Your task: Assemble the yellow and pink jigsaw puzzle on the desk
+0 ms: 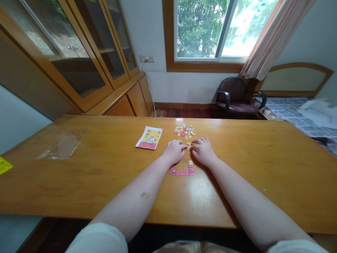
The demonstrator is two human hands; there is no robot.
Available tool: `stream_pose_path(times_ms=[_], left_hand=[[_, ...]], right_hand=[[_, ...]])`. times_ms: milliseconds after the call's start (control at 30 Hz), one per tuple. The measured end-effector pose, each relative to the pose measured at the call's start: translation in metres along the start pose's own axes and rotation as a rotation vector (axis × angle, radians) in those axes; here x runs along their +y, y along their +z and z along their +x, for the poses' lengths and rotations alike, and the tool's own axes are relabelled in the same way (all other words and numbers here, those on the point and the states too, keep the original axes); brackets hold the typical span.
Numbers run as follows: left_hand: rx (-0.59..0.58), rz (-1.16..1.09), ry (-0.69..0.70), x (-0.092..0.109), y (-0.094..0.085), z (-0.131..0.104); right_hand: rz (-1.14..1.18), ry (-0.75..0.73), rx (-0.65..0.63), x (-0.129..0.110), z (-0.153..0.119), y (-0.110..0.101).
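A small cluster of joined yellow puzzle pieces (189, 146) lies on the table between my hands. My left hand (174, 151) touches its left side with a fingertip, fingers bent together. On its right side, my right hand (202, 150) has its fingertips at the cluster, with some fingers raised and apart. Nearer to me is a U-shaped strip of joined pink puzzle pieces (183, 173), with a yellow piece (190, 162) at its right end; my left wrist is beside its left end. Beyond my hands lies a pile of loose pieces (185, 131), yellow, pink and pale.
A picture card (150, 137) lies left of the pieces on the wooden table (105, 179). Farther left are a clear plastic bag (64, 144) and a yellow label (4, 165). An office chair (233, 95) stands beyond the table's far edge.
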State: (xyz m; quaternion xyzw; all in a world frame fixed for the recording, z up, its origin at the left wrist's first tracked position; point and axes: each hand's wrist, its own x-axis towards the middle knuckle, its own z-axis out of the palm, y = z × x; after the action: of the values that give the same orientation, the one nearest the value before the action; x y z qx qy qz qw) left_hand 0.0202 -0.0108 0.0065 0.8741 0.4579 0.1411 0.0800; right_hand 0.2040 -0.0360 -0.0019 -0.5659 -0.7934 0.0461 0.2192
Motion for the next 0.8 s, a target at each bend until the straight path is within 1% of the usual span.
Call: stream_pose_path(times_ms=[167,267,400,567,633,700,800], left_hand=[[0.001,-0.021,-0.003,-0.001,-0.001,0.001],[0.036,-0.046,-0.061,-0.005,-0.003,0.002],[0.155,-0.077,-0.234,-0.01,-0.005,0.003],[0.33,-0.149,-0.424,-0.019,-0.015,0.003],[0.374,-0.15,-0.472,-0.024,-0.019,0.002],[0.347,-0.119,-0.492,-0.029,-0.02,0.002],[0.226,-0.056,-0.492,-0.032,-0.018,0.003]], right_hand=[[0.005,-0.003,0.0,0.0,0.0,0.001],[0.015,-0.014,0.014,0.0,-0.001,0.001],[0.02,-0.025,0.047,0.001,-0.001,0.0],[0.032,-0.043,0.031,0.002,-0.002,0.0],[0.032,-0.044,0.022,0.002,-0.002,0.001],[0.027,-0.041,0.007,0.002,-0.002,0.001],[0.016,-0.035,-0.021,0.002,-0.002,0.001]])
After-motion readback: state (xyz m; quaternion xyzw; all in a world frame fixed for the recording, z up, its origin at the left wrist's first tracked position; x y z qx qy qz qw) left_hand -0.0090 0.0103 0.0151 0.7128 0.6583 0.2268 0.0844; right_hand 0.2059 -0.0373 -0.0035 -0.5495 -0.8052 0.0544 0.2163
